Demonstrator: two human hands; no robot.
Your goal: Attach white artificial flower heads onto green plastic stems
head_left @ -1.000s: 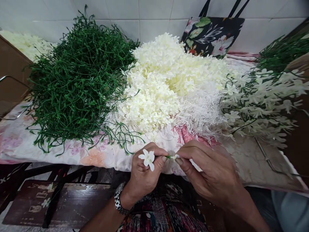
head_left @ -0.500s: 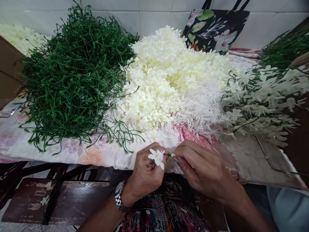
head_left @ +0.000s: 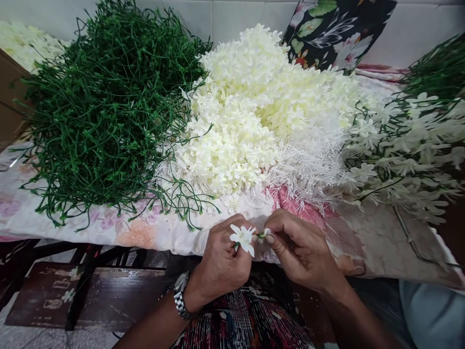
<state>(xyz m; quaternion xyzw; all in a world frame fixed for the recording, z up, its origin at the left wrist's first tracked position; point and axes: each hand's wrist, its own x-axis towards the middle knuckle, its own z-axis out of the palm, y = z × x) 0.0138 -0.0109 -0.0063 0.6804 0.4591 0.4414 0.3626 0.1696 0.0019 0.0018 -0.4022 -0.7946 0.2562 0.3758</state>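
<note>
Near the table's front edge my left hand [head_left: 228, 254] is closed round a green stem, with an open white flower [head_left: 243, 239] showing above its fingers. Just to the right, my right hand [head_left: 303, 247] pinches a small white blossom [head_left: 267, 232] at a green stem tip between thumb and forefinger. Beyond the hands lie a heap of cream-white blossoms [head_left: 232, 145] and a bunch of thin white stamens [head_left: 308, 155]. A large tangle of green stems [head_left: 105, 111] fills the left side. Assembled white flowers on green stems [head_left: 403, 160] lie at the right.
A flowered cloth [head_left: 90, 232] covers the table. At the back stands a black floral bag [head_left: 337, 34] against the tiled wall. Brown cardboard [head_left: 10, 97] is at the left edge. Below the table is a dark wooden bench [head_left: 119, 298] with small blossoms on it.
The view has shifted slightly. My right hand's fingers have changed their hold at the small blossom, which now shows more fully. My left hand still holds its stem.
</note>
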